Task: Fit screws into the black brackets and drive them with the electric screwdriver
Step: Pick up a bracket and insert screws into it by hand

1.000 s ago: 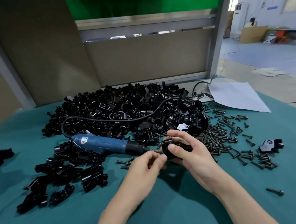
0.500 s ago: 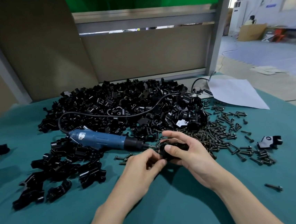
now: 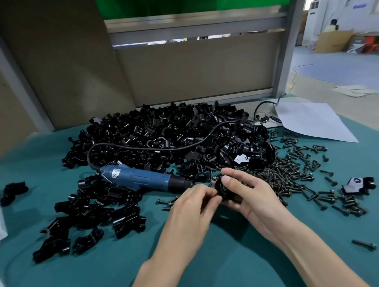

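Hardly anything has moved: both hands stay joined at one bracket (image 3: 222, 188), held just above the cloth beside the idle screwdriver (image 3: 138, 179), so I judge the screw is still being seated, driving not yet due. The right hand (image 3: 249, 195) grips the bracket, thumb on top; the left hand (image 3: 190, 210) pinches at its edge, the screw itself hidden

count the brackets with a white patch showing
2. One bracket sits at the right end of the big pile; the other bracket lies alone right of the loose screws. More may be buried in the pile.
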Demonstrator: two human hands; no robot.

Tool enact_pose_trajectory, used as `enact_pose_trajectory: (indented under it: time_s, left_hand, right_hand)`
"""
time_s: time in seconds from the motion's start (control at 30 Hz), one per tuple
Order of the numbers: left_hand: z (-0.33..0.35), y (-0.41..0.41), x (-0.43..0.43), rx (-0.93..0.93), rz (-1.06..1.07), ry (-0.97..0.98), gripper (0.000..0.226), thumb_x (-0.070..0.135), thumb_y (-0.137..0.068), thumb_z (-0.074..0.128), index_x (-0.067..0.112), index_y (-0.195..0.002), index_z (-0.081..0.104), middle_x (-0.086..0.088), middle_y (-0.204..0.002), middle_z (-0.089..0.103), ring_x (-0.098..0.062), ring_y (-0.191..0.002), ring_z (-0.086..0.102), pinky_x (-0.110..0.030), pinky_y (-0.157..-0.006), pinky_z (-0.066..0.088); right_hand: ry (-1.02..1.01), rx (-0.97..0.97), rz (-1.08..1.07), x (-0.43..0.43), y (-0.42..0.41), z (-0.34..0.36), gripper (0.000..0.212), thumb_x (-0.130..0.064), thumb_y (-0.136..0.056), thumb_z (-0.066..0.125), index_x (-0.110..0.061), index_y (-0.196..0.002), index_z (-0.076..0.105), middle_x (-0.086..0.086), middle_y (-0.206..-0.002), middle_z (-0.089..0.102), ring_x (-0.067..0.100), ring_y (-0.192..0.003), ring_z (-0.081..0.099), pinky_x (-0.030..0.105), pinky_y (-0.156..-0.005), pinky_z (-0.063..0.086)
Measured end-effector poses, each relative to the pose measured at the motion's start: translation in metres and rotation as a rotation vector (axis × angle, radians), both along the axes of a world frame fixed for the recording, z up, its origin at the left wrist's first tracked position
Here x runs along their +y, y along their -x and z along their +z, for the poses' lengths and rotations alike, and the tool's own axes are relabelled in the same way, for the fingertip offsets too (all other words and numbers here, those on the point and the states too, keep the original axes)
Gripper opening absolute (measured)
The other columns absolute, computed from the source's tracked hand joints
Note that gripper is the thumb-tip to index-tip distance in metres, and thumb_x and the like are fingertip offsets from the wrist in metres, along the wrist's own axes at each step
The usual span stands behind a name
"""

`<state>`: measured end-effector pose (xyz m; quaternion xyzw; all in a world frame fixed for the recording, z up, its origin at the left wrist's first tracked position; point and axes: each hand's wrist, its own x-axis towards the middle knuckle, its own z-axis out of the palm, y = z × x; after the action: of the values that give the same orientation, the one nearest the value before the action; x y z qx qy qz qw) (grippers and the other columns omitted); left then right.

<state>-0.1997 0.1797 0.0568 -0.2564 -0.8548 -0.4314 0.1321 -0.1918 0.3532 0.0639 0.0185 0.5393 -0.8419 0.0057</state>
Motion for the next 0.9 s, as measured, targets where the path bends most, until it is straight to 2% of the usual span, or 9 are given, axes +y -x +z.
enact_pose_trajectory:
  time_s: [0.1,0.17,0.27,0.4,0.5,0.57,0.73,0.83,0.9]
  left_hand:
    - [0.0,-0.001,0.0,-0.047,-0.024,0.025,0.01,0.037,-0.098,0.062,0.028,-0.101,0.067,0.021,-0.099,0.066,0.004,-0.098,0.058,-0.007,-0.078,0.04]
    - [0.007,-0.004,0.001,-0.146,0.072,-0.096,0.014,0.043,-0.1,0.057,0.034,-0.107,0.065,0.021,-0.099,0.067,0.004,-0.095,0.061,-0.01,-0.08,0.045]
    - [0.02,0.012,-0.013,-0.358,0.445,-0.359,0.046,0.046,-0.101,0.05,0.017,-0.137,0.046,0.006,-0.096,0.067,-0.017,-0.09,0.07,-0.041,-0.089,0.056]
    - [0.039,0.061,-0.043,-0.838,0.577,-0.659,0.053,0.041,-0.101,0.056,0.002,-0.133,0.039,-0.026,-0.103,0.064,-0.033,-0.074,0.073,-0.036,-0.052,0.061]
    - [0.053,0.093,-0.048,-0.999,0.607,-0.665,0.048,0.041,-0.099,0.06,0.007,-0.129,0.043,-0.025,-0.12,0.056,-0.038,-0.057,0.072,-0.035,-0.038,0.054]
    - [0.053,0.111,-0.045,-1.049,0.632,-0.604,0.043,0.041,-0.099,0.06,0.01,-0.124,0.045,-0.021,-0.118,0.055,-0.038,-0.052,0.069,-0.035,-0.034,0.052]
    - [0.041,0.129,-0.038,-1.039,0.74,-0.545,0.048,0.03,-0.097,0.064,0.006,-0.134,0.044,-0.02,-0.13,0.058,-0.037,-0.071,0.068,-0.035,-0.034,0.05]
    - [0.041,0.116,-0.029,-0.905,0.715,-0.632,0.056,0.036,-0.095,0.064,0.006,-0.137,0.042,-0.016,-0.128,0.056,-0.031,-0.085,0.066,-0.037,-0.05,0.054]
    - [0.041,0.105,-0.028,-0.817,0.561,-0.78,0.035,0.033,-0.095,0.061,0.009,-0.119,0.053,-0.013,-0.113,0.061,-0.026,-0.089,0.065,-0.037,-0.061,0.056]
  right_hand:
    - [-0.048,-0.018,-0.036,-0.003,0.0,0.0,0.033,-0.031,-0.065,0.086,-0.023,-0.096,0.081,0.012,-0.098,0.078,0.02,-0.087,0.076,0.028,-0.069,0.06]
    - [0.016,-0.029,-0.065,-0.004,0.001,0.0,0.033,-0.026,-0.068,0.084,-0.017,-0.099,0.08,0.015,-0.098,0.077,0.026,-0.089,0.076,0.033,-0.07,0.062]
    - [0.184,-0.072,-0.096,0.0,0.002,0.002,0.042,-0.019,-0.072,0.081,-0.007,-0.111,0.073,0.02,-0.101,0.076,0.034,-0.094,0.077,0.04,-0.068,0.064]
    - [0.329,-0.12,-0.092,0.007,0.002,0.005,0.046,-0.018,-0.076,0.078,-0.007,-0.12,0.068,0.02,-0.106,0.076,0.031,-0.094,0.077,0.034,-0.064,0.064]
    - [0.377,-0.12,-0.1,0.006,0.003,0.005,0.05,-0.018,-0.077,0.078,-0.004,-0.124,0.067,0.02,-0.106,0.076,0.03,-0.093,0.076,0.033,-0.067,0.064]
    - [0.395,-0.115,-0.103,0.005,0.003,0.005,0.051,-0.017,-0.076,0.079,-0.002,-0.123,0.067,0.021,-0.105,0.075,0.031,-0.091,0.077,0.033,-0.066,0.064]
    - [0.406,-0.08,-0.14,0.007,0.004,0.005,0.047,-0.01,-0.071,0.08,-0.002,-0.116,0.067,0.023,-0.105,0.075,0.031,-0.086,0.076,0.035,-0.065,0.064]
    - [0.34,-0.071,-0.186,0.008,0.005,0.005,0.04,-0.013,-0.072,0.08,-0.004,-0.109,0.071,0.022,-0.104,0.076,0.03,-0.087,0.076,0.035,-0.066,0.064]
    - [0.291,-0.065,-0.221,0.009,0.007,0.004,0.033,-0.015,-0.072,0.081,-0.006,-0.103,0.074,0.019,-0.1,0.077,0.028,-0.087,0.076,0.035,-0.066,0.064]
